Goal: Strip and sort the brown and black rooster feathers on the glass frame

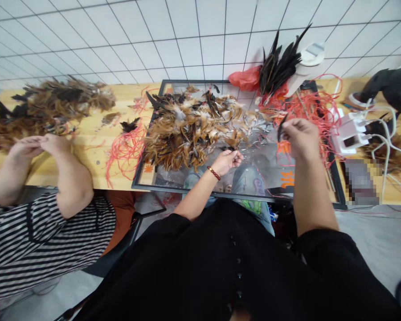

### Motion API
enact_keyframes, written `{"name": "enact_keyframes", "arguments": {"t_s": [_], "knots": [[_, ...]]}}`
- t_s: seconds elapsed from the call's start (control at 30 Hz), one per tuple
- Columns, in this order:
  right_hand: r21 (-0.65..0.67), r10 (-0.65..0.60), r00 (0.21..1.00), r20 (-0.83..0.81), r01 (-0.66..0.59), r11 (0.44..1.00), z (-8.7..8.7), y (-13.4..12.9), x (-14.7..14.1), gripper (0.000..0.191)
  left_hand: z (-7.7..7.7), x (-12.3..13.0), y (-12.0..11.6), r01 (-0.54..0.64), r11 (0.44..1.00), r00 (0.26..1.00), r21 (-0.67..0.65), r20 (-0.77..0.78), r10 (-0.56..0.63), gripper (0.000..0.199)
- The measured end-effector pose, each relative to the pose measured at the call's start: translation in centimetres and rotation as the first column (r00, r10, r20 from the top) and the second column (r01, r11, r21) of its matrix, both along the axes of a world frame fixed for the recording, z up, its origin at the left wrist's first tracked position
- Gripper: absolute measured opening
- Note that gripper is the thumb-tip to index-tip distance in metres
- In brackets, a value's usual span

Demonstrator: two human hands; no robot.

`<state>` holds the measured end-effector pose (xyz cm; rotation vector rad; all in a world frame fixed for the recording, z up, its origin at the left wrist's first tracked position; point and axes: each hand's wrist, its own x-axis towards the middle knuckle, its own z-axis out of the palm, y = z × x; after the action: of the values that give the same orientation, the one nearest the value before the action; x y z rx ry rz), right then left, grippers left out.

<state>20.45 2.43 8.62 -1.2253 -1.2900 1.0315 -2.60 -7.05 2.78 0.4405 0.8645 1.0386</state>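
Observation:
My left hand [225,163], with a beaded bracelet at the wrist, is closed in a pinch over the front of a framed glass panel [200,191]. Small brown and dark feathers [234,141] stick out beyond its fingertips. Held apart to the right, my right hand [301,134] pinches a dark feather [281,129] between thumb and fingers. A large pile of brown feathers [183,138] covers the left half of the panel. Behind my right hand lies a tangle of red strings [307,107].
Long black feathers [277,67] stand by a red plastic bag [243,79] at the wall. White power sockets [350,129] with cables are on the right. To the left, a co-worker's hands [42,145] meet beside another feather pile [53,104]. More red strings [127,149] lie between us.

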Motion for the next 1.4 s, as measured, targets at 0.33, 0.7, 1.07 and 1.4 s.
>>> {"name": "enact_keyframes", "arguments": {"t_s": [0.33,0.7,1.07,1.4], "knots": [[0.17,0.012,0.908,0.418,-0.091,0.981,-3.4,-5.5,-8.7,0.012,0.5,1.1,0.3,-0.032,0.993,0.996,-0.115,-0.084,0.022,0.019],[0.229,0.005,0.819,0.573,-0.166,0.959,-4.5,-6.4,-9.2,0.013,0.5,1.1,0.1,-0.05,0.995,0.994,-0.085,-0.104,0.041,0.029],[-0.099,0.045,0.998,-0.05,-0.049,0.994,-5.9,-6.4,-8.3,0.03,0.0,0.5,-0.1,-0.049,0.998,0.998,-0.034,0.037,0.05,0.014],[-0.195,0.23,0.965,-0.126,-0.251,0.948,-5.4,-7.0,-8.8,0.026,-0.5,0.9,0.0,0.015,1.0,0.992,-0.003,-0.128,-0.016,0.013]]}}
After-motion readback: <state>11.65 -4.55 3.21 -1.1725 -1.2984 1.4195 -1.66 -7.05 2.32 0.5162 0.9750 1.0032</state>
